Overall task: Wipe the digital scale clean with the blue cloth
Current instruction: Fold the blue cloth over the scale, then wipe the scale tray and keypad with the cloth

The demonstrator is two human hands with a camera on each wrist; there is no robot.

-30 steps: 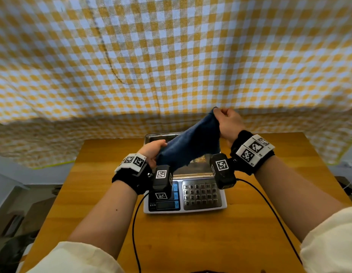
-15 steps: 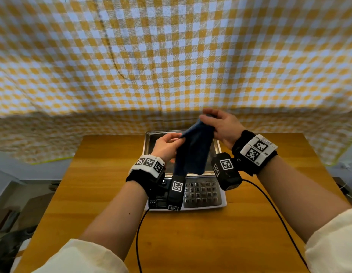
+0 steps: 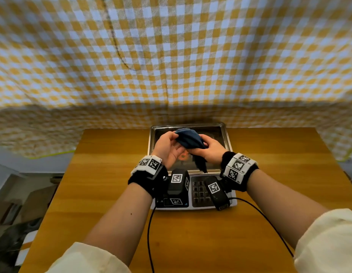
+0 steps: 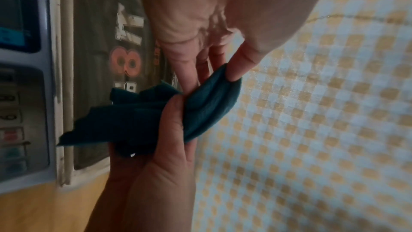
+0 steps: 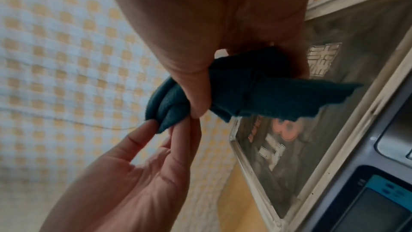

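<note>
A yellow-and-white checked cloth hangs as the backdrop across the whole upper view, creased, with a thin dark line running down its left half. Its lower band lies in shadow where it meets the far edge of the wooden bench. Left of the bench, a pale floor and blurred dark clutter show. Light falls evenly from above.

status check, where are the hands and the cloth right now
Right hand grips bunched blue cloth; left hand pinches its folded end. Cloth held above digital scale platter, not wiping yet. Nothing in the way.
</note>
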